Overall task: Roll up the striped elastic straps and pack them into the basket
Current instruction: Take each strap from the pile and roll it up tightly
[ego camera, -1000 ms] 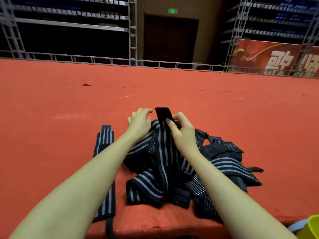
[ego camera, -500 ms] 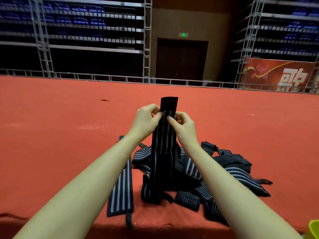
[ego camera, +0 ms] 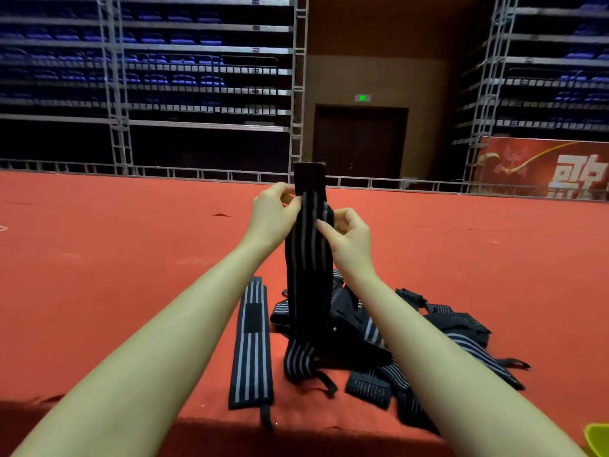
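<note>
flat strap (ego camera: 251, 341) left of strap pile (ego camera: 412, 344), raised strap (ego camera: 308, 258) between

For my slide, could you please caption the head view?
Both hands pinch a striped strap upright above the pile.

left hand (ego camera: 273, 216) + right hand (ego camera: 348, 237) pinch upright striped strap (ego camera: 308, 275) | strap pile (ego camera: 428, 338) on red carpet (ego camera: 99, 275)

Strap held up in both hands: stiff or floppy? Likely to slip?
Probably floppy: the strap hangs limp below the left hand and right hand, its tail bending onto the carpet. Likely light, since fingertip pinches hold it. The woven surface probably resists slipping.
</note>
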`<action>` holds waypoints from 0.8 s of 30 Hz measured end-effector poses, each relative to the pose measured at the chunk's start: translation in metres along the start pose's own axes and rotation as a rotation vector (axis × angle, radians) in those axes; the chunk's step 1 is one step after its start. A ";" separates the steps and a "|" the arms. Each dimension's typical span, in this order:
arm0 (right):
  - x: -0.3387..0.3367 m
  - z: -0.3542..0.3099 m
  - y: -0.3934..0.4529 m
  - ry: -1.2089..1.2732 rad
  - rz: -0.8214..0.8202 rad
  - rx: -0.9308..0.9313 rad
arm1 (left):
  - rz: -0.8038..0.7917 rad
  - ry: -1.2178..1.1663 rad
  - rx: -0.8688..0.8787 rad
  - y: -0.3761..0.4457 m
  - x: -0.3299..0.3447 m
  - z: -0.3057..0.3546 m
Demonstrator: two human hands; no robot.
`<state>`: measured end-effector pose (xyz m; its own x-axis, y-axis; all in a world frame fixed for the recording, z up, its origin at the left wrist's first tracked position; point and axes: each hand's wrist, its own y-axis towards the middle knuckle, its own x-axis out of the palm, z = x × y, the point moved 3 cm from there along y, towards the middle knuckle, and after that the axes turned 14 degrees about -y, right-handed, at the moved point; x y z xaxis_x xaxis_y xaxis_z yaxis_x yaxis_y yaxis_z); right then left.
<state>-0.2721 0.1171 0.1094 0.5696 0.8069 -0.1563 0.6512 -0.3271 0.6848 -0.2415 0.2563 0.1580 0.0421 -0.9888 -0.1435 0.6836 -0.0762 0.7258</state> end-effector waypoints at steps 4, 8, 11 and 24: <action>-0.008 -0.032 0.012 0.065 0.063 -0.021 | -0.028 0.011 -0.022 0.003 -0.004 0.024; -0.014 -0.047 0.013 0.050 0.026 -0.045 | -0.006 -0.013 -0.087 0.004 -0.013 0.035; -0.014 -0.039 0.005 0.056 -0.016 0.009 | -0.003 0.006 -0.076 0.002 -0.017 0.036; 0.018 -0.012 -0.024 -0.114 -0.107 -0.173 | -0.026 -0.140 -0.162 -0.021 -0.006 0.012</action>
<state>-0.2838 0.1451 0.0984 0.5613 0.7683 -0.3076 0.6210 -0.1453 0.7703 -0.2649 0.2622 0.1521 -0.0708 -0.9958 -0.0578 0.7916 -0.0914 0.6042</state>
